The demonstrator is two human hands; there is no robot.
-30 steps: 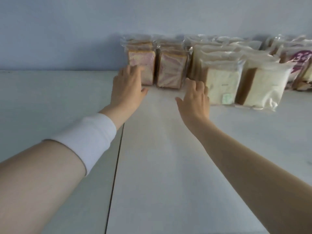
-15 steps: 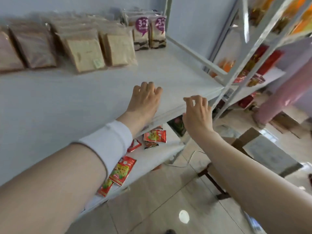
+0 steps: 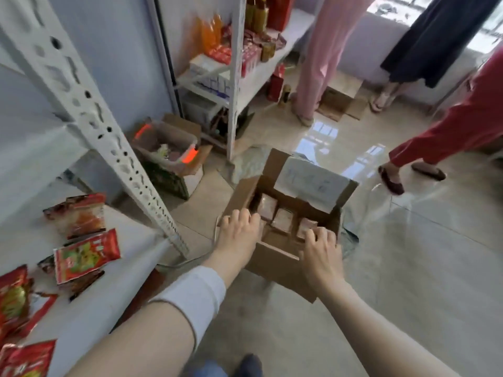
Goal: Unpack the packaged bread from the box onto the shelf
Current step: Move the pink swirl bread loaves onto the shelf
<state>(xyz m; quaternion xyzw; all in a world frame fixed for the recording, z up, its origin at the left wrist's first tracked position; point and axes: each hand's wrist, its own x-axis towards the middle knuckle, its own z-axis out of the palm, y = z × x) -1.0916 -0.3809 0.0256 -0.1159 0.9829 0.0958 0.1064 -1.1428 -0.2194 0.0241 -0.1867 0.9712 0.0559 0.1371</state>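
Observation:
An open cardboard box [image 3: 275,261] stands on the tiled floor in front of me, its flaps up. Several packaged bread loaves [image 3: 283,220] in clear wrap stand inside it. My left hand [image 3: 239,229] reaches over the box's left rim, fingers spread and dipping inside. My right hand [image 3: 321,250] is at the near right side, its bent fingers on a bread pack [image 3: 306,225]; whether it grips is hidden by the knuckles. The white shelf [image 3: 114,289] runs along my left; the bread row on the upper level is out of view.
Red snack packets [image 3: 87,253] lie on the lower shelf board. A slanted white shelf post [image 3: 109,137] stands between shelf and box. A clear bin with orange handles [image 3: 166,148] and a second stocked rack [image 3: 236,63] stand behind. Three persons' legs [image 3: 449,126] are at the back and right.
My view swung from the upper shelf's bread row down to the floor. Both hands left the shelf board and dropped to the open box.

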